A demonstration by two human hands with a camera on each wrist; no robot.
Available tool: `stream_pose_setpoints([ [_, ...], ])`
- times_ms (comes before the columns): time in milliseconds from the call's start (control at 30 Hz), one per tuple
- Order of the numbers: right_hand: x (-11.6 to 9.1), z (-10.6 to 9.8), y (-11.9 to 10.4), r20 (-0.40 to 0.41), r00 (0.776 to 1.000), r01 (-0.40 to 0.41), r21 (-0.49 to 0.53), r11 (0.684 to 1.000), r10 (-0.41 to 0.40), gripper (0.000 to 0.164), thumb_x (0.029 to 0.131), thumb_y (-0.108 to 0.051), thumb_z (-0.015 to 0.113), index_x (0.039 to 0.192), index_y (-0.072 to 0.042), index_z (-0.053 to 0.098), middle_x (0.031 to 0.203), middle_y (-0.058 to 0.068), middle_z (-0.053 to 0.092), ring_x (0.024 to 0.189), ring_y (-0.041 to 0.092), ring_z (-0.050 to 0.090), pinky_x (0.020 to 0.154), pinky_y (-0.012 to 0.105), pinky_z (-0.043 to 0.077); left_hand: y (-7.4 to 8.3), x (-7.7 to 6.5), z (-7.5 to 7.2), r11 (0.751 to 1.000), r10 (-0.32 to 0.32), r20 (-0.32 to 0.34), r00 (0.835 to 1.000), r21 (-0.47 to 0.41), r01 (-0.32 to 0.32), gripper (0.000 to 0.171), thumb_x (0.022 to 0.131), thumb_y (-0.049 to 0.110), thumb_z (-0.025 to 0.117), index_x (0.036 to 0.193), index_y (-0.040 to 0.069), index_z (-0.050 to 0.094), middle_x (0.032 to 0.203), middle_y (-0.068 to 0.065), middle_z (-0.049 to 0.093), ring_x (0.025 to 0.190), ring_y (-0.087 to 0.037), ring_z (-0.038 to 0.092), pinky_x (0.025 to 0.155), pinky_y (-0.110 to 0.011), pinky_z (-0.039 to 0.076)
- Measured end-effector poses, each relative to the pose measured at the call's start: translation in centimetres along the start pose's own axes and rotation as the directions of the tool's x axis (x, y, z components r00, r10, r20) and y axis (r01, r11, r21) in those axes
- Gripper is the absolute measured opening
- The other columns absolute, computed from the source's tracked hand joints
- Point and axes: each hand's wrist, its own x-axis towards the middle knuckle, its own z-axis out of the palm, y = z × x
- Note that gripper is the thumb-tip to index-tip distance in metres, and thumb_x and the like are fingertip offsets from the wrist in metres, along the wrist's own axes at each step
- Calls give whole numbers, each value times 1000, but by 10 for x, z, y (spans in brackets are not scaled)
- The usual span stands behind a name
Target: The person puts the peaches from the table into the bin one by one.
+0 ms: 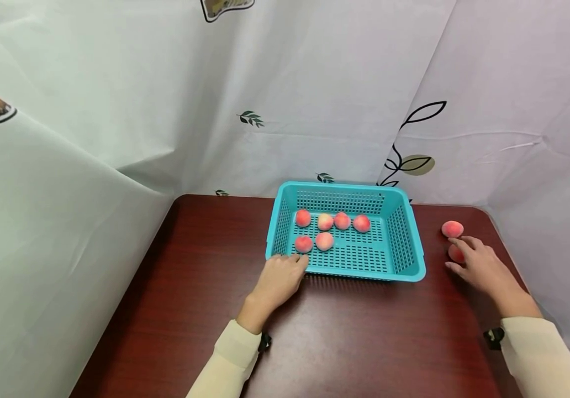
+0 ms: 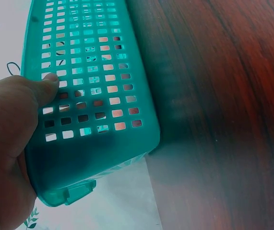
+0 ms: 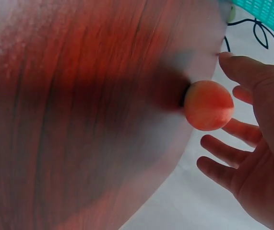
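Note:
A turquoise plastic basket (image 1: 408, 276) with perforated walls stands on the table, holding several pink-and-yellow peaches (image 1: 342, 221). My left hand (image 1: 281, 276) grips its near rim toward the left corner. In the left wrist view the thumb (image 2: 48, 88) presses against the outer wall, the fingers being hidden over the rim. To the right of the basket, my right hand (image 1: 484, 268) hovers over one peach (image 1: 456, 254), its fingers spread. The right wrist view has this peach (image 3: 208, 105) between the thumb and the extended fingers. Just beyond it lies another peach (image 1: 452, 229).
The dark red-brown wooden table (image 1: 364, 342) has rounded far corners. White printed cloth (image 1: 315, 83) hangs behind it and along both sides. The basket's far rim is close to the table's back edge, and both loose peaches lie near the right edge.

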Motion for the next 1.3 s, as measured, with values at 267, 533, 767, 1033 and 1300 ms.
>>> stream_pose_setpoints([
  [267,8,-1,4,86,996,-24,21,999,22,63,91,-14,74,142,6,44,134,44,39,114,67,44,94,77,41,0,0,-1,1000,-1,-1,1000,0,1,28,92,4,50,68,16,44,63,8,14,52,-5,8,52,-22,10],
  [533,11,5,8,129,991,-43,46,998,37,57,92,-10,72,139,5,45,133,44,38,115,67,44,94,77,42,1,-1,1,1000,-17,75,997,23,15,27,93,3,52,70,16,46,56,5,35,46,-7,23,54,-22,8],
  [767,12,8,9,94,996,2,36,999,-6,52,91,-6,73,135,6,49,127,44,43,111,65,48,92,75,44,1,-1,2,999,-36,146,989,-13,38,26,96,3,51,73,15,48,57,3,39,46,-9,28,51,-24,16],
  [1033,14,11,6,79,997,16,10,1000,-17,38,93,-3,70,127,6,56,118,39,51,104,59,53,86,70,48,1,-3,3,999,-46,166,985,-3,47,28,99,5,46,73,15,49,57,3,38,47,-9,25,50,-25,17],
  [1300,13,14,5,73,997,5,-22,1000,-3,35,93,-1,69,124,7,56,117,39,52,102,58,53,86,69,48,0,-3,5,999,-37,140,989,4,36,30,100,6,43,72,16,48,57,4,34,48,-8,20,51,-24,13],
])
